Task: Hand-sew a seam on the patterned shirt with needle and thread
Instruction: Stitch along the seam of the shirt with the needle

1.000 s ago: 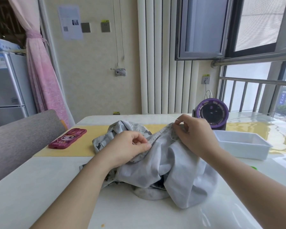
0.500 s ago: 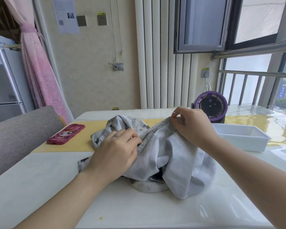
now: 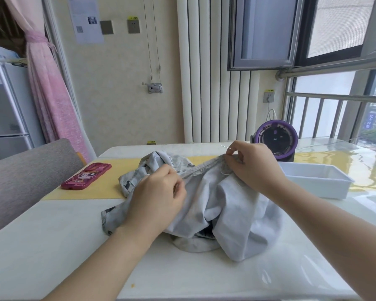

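The patterned shirt (image 3: pixel 213 205), pale grey and turned mostly inside out, lies bunched in the middle of the white table (image 3: pixel 52 246). My left hand (image 3: pixel 159 198) grips a fold of the shirt along its seam edge. My right hand (image 3: pixel 254 168) holds the raised seam further right and pinches a thin needle (image 3: pixel 226 147) that points up and left from my fingertips. A fine thread runs from the fabric just under my right hand. The seam is stretched between both hands.
A pink phone (image 3: pixel 86 175) lies on a yellow mat (image 3: pixel 91 190) at the left. A white plastic tray (image 3: pixel 317 179) sits at the right, behind it a purple round fan (image 3: pixel 276 139). A grey chair back (image 3: pixel 24 174) stands at the left table edge.
My left hand has curled tighter on the shirt fold. My right hand has lifted the seam slightly, and the needle now sticks out above my fingers. The camera tilted a little.
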Demonstrator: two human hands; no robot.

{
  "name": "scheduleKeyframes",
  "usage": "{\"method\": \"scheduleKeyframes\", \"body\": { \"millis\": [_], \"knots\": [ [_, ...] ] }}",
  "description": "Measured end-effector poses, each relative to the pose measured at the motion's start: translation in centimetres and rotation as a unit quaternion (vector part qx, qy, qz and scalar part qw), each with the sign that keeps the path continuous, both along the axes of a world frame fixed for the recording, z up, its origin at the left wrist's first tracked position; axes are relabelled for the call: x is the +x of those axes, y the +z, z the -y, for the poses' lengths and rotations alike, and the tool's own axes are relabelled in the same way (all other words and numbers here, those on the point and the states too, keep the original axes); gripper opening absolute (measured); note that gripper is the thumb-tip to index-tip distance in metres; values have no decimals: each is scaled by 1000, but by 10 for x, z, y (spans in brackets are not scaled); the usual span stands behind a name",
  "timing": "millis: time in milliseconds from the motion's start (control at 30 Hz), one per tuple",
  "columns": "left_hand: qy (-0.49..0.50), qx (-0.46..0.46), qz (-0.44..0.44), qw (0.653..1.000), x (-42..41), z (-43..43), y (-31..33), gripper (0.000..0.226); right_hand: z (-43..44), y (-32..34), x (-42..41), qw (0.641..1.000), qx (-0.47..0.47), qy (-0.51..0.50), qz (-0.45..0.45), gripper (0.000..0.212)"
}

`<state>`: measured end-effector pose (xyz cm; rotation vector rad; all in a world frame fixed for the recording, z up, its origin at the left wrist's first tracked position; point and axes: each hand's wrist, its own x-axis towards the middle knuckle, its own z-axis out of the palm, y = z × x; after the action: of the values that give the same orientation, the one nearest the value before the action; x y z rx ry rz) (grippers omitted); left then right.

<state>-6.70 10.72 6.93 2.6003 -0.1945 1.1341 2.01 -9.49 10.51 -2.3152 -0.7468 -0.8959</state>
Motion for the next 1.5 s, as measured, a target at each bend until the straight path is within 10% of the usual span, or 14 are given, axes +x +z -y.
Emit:
{"method": "scheduleKeyframes", "body": {
  "millis": [333,800,1000,1500],
  "knots": [
    [-65,-314,-131,938,1,-37,16,12,3,1,-5,997,-6,37,-70,8],
    [133,83,-224,962,5,-15,22,34,-9,19,-28,987,-116,63,-92,7],
    [-24,0,-17,1000,0,28,31,48,-10,18,-28,987,-114,63,-89,6],
    [-223,-223,-63,947,48,35,22,6,1,16,-10,993,-32,99,-60,11]
  ]
}}
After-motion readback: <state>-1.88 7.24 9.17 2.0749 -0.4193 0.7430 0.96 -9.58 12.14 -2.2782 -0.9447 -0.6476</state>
